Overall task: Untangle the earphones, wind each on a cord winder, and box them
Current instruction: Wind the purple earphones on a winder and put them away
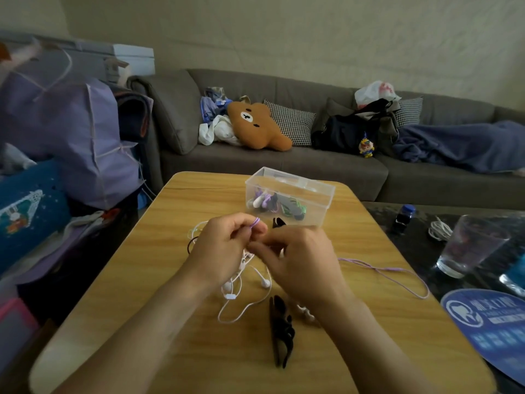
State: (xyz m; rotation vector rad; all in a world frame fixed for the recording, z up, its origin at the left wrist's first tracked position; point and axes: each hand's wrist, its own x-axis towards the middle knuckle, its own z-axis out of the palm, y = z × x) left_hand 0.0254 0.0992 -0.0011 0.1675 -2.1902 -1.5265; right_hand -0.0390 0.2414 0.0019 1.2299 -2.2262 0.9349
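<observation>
My left hand point(218, 248) and my right hand point(301, 263) meet above the middle of the wooden table point(199, 351). The left fingers pinch a small coil of purple earphone cord point(255, 222). My right fingers pinch the same cord just beside it, and its loose length point(397, 273) trails off to the right across the table. White earphones point(250, 285) lie tangled under my hands. Black cord winders point(281, 331) lie in front of my right wrist, and another dark one point(278, 222) peeks out behind my hands. A clear plastic box point(289, 196) at the back holds several wound earphones.
A drinking glass point(471, 245), a small dark bottle point(404, 216), a white cable point(439, 230) and a blue round fan point(494, 328) sit on the dark table to the right. Purple bags point(71, 132) pile up at left. A grey sofa point(284, 160) stands behind.
</observation>
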